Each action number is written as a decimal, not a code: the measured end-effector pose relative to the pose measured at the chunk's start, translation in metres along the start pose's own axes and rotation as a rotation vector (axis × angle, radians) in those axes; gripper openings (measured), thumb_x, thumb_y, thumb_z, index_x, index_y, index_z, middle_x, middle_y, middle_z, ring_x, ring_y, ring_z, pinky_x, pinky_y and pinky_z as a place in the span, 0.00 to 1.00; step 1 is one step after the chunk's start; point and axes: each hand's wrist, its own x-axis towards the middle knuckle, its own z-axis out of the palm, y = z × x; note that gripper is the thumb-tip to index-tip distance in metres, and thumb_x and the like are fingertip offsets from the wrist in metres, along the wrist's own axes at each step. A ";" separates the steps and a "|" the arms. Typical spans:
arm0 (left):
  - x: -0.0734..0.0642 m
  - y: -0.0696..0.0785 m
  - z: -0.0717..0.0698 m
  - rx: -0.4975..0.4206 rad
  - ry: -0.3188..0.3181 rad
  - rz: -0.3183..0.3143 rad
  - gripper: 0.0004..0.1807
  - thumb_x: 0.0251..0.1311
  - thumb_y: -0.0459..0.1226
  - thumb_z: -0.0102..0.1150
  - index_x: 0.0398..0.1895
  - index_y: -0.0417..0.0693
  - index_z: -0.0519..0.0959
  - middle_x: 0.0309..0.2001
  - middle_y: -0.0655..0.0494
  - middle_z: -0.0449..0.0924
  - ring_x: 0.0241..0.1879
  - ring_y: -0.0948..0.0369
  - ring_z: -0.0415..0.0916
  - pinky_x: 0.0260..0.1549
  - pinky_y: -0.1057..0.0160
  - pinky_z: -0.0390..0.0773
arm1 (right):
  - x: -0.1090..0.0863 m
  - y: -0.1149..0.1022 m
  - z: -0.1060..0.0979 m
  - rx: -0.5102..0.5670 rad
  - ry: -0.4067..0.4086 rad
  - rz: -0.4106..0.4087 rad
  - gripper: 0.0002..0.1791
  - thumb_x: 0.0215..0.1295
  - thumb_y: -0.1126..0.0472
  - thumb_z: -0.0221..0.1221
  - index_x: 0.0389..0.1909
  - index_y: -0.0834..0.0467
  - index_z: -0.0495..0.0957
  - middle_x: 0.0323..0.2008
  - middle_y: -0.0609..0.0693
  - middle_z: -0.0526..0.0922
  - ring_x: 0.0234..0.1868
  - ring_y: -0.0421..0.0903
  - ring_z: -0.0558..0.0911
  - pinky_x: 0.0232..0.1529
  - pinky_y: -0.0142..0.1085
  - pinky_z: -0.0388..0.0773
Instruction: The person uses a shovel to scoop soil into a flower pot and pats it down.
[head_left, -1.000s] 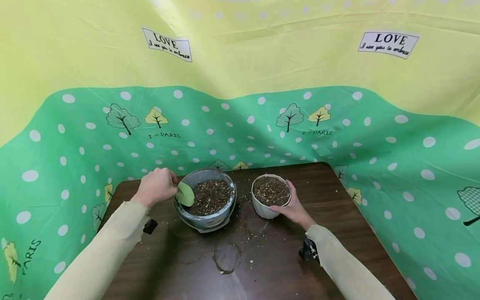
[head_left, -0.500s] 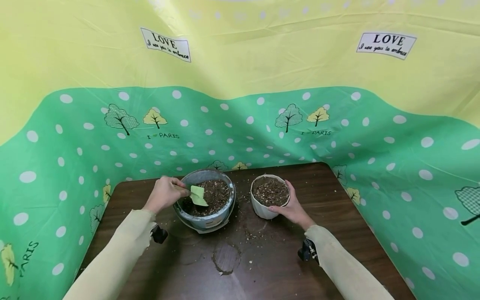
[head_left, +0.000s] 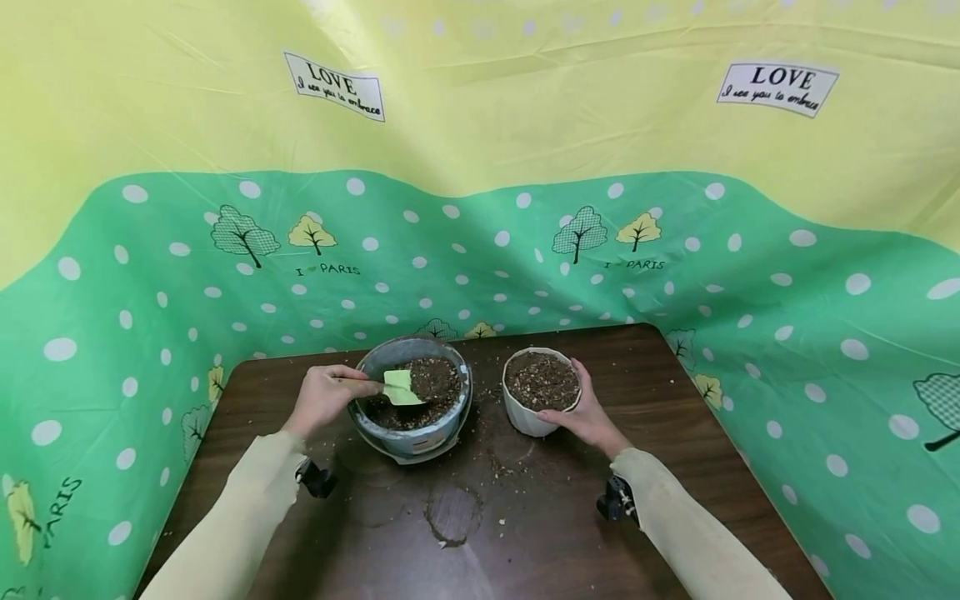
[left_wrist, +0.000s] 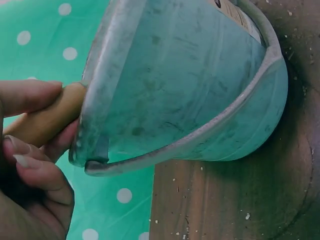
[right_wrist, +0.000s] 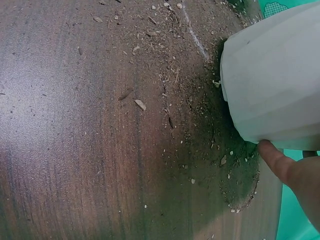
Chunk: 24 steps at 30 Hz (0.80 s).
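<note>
My left hand [head_left: 322,402] grips the wooden handle [left_wrist: 47,117] of a small green trowel [head_left: 401,388] at the left rim of a blue-grey bucket [head_left: 420,442]. The trowel's blade lies in the dark soil [head_left: 435,381] inside the bucket. In the left wrist view the bucket's wall and its lowered carrying handle [left_wrist: 200,132] fill the middle, and the blade is hidden behind the rim. My right hand [head_left: 588,417] holds a white faceted flower pot [head_left: 528,423] by its right side, thumb at the near rim. Soil stands near the top of this pot.
Both containers stand on a dark wooden table [head_left: 585,517]. Soil crumbs [right_wrist: 175,100] lie scattered between and in front of them, and a ring of dirt [head_left: 453,515] marks the near middle. A green and yellow printed cloth [head_left: 480,242] hangs around the back and sides.
My left hand has brought the trowel from the bucket's left rim rightward into the soil, and its blade has tilted flatter. The right hand and the white pot have stayed in place.
</note>
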 end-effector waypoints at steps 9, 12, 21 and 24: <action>-0.004 0.001 -0.002 -0.114 -0.012 -0.054 0.23 0.49 0.50 0.77 0.42 0.43 0.88 0.40 0.52 0.87 0.47 0.55 0.78 0.41 0.55 0.77 | 0.000 -0.001 -0.001 -0.017 0.004 0.004 0.64 0.54 0.67 0.73 0.78 0.62 0.33 0.74 0.70 0.42 0.72 0.68 0.51 0.68 0.60 0.52; -0.003 0.005 -0.002 -0.157 -0.022 -0.032 0.23 0.50 0.50 0.77 0.42 0.44 0.88 0.40 0.52 0.87 0.39 0.59 0.77 0.32 0.57 0.74 | -0.001 -0.002 -0.002 -0.015 0.006 0.005 0.64 0.54 0.67 0.73 0.78 0.62 0.33 0.74 0.70 0.42 0.72 0.68 0.51 0.68 0.60 0.53; 0.001 0.027 0.015 -0.308 -0.022 -0.003 0.23 0.49 0.47 0.78 0.44 0.41 0.87 0.35 0.53 0.87 0.14 0.65 0.62 0.15 0.61 0.63 | -0.001 -0.001 0.000 0.001 0.006 0.018 0.65 0.53 0.67 0.73 0.78 0.61 0.33 0.74 0.69 0.42 0.72 0.67 0.51 0.67 0.59 0.53; 0.006 0.036 0.027 -0.347 -0.048 -0.001 0.23 0.50 0.46 0.78 0.45 0.42 0.86 0.35 0.54 0.87 0.12 0.65 0.58 0.14 0.62 0.62 | -0.001 -0.002 0.001 0.014 0.009 0.016 0.65 0.53 0.67 0.73 0.78 0.60 0.33 0.74 0.69 0.42 0.72 0.67 0.50 0.67 0.59 0.53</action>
